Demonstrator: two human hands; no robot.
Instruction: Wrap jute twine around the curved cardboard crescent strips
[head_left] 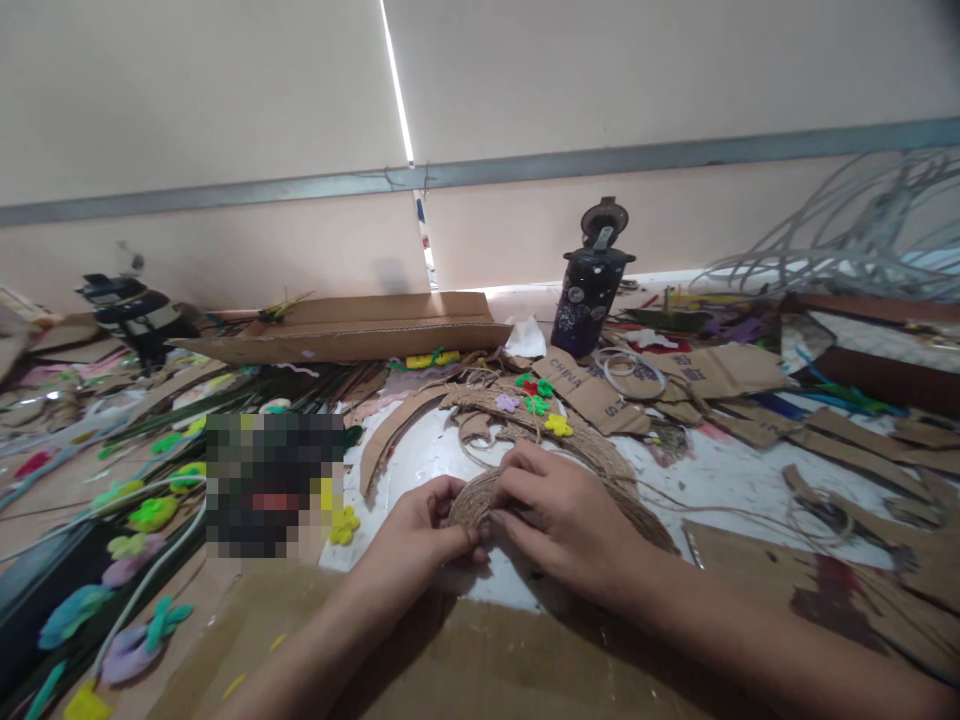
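Note:
A curved cardboard piece wrapped in brown twine (645, 515) lies in front of me on a white surface. My left hand (427, 530) pinches its near left end between thumb and fingers. My right hand (559, 510) is bent over the same wrapped end, its fingertips pressed onto the twine close to my left thumb. Left of the wrapping, a bare cardboard arc (390, 440) shows. Small fuzzy flowers, among them a yellow flower (559, 425) and a lilac flower (507, 403), rest on the far part of the wrapped curve. A loose strand of twine trails off to the right.
A dark bottle with its lid up (589, 300) stands at the back, near a long cardboard tray (367, 330). Cardboard scraps (720, 370) and a roll of tape (634, 374) lie right. Fuzzy flowers (154, 512) and stems spread left, beside a pixelated patch. Cables (862, 235) hang back right.

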